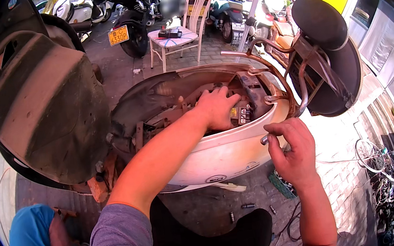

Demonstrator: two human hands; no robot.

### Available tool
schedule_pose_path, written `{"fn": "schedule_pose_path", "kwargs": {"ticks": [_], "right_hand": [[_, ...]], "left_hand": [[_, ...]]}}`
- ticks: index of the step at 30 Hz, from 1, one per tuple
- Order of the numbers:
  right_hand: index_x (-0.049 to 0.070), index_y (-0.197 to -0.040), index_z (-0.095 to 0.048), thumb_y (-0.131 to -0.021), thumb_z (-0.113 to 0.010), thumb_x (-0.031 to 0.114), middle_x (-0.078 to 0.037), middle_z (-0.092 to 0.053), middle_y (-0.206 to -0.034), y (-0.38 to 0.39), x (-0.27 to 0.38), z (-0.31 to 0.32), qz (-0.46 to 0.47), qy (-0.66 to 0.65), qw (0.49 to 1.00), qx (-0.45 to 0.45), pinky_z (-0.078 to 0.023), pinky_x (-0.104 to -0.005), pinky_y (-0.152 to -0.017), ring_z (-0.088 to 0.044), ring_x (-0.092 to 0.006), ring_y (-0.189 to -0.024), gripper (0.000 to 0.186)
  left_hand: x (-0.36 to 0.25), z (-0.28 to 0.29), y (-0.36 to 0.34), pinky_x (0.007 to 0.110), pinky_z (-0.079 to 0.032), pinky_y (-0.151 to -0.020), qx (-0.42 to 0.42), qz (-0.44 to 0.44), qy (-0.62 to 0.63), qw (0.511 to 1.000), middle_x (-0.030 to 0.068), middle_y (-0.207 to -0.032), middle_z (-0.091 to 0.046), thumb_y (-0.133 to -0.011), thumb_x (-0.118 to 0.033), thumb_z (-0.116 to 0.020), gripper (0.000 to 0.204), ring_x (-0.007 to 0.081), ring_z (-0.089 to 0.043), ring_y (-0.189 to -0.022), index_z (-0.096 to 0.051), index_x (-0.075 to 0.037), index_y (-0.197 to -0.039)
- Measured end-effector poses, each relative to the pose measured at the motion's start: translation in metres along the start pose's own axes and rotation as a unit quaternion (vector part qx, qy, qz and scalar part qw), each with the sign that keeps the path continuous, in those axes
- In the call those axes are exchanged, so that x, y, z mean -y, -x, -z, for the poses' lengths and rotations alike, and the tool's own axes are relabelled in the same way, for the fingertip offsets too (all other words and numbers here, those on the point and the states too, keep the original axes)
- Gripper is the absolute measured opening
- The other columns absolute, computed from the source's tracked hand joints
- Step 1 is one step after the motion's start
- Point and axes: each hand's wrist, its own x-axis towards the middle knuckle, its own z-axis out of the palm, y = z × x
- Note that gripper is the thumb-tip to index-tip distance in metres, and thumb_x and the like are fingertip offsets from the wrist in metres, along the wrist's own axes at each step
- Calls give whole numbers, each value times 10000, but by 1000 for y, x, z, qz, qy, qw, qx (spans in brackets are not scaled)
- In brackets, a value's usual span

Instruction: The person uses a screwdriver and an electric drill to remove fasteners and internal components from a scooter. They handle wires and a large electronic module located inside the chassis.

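My left hand (217,109) reaches into the open body of a pale scooter (202,160). Its bent fingers are spread over the parts inside, with some fingertips hidden. Beside it sits a small block with metal terminals and a yellow label (242,115). My right hand (292,149) is raised just outside the scooter's near right side, pinching a short metal cylinder (264,139) that looks like a socket between thumb and forefinger. A bent metal rail (281,78) curves over the scooter's right end.
A large dark seat-like shell (48,103) stands upright on the left. Black round pads (321,22) rise at the right. Small metal cylinders (248,206) lie on the floor. Someone in blue (35,241) is at lower left. A chair (172,37) and parked motorbikes stand behind.
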Motion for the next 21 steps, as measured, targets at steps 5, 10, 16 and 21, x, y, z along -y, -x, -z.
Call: {"fn": "schedule_pose_path", "kwargs": {"ticks": [5,10,16,21], "right_hand": [[121,-1081,-838,-861,-823,195,-79,-697,-1146,-93,-61,-33,49,265,935,232,-485,-475,-1059,-609,-305,-1228,232],[173,-1072,-861,-813,-847,248,-73,-672,-1247,-106,-70,-61,58,328,894,299,-468,-497,-1097,-583,-303,-1275,270],[110,-943,-767,-744,-842,204,-88,-618,-1258,-88,-87,-63,12,229,944,236,-469,-518,-1086,-572,-341,-1267,232],[109,-998,-755,-734,-844,176,-100,-612,-1267,-87,-94,-69,9,228,945,233,-481,-496,-1082,-578,-345,-1256,286]], "left_hand": [[-14,1,-20,561,-446,-1101,9,-28,37,999,214,-1408,-577,-730,-592,-883,987,381,-590,-1369,-549,-177,-1562],[-10,4,-14,557,-440,-1101,12,-16,19,1000,196,-1426,-578,-720,-596,-878,967,369,-555,-1404,-576,-165,-1531],[-7,6,-15,535,-440,-1096,-37,-30,24,999,161,-1420,-583,-665,-493,-923,937,361,-561,-1369,-599,-169,-1482],[-1,1,-22,531,-440,-1119,-29,-24,53,998,138,-1448,-597,-624,-453,-949,996,352,-565,-1386,-586,-187,-1513]]}}
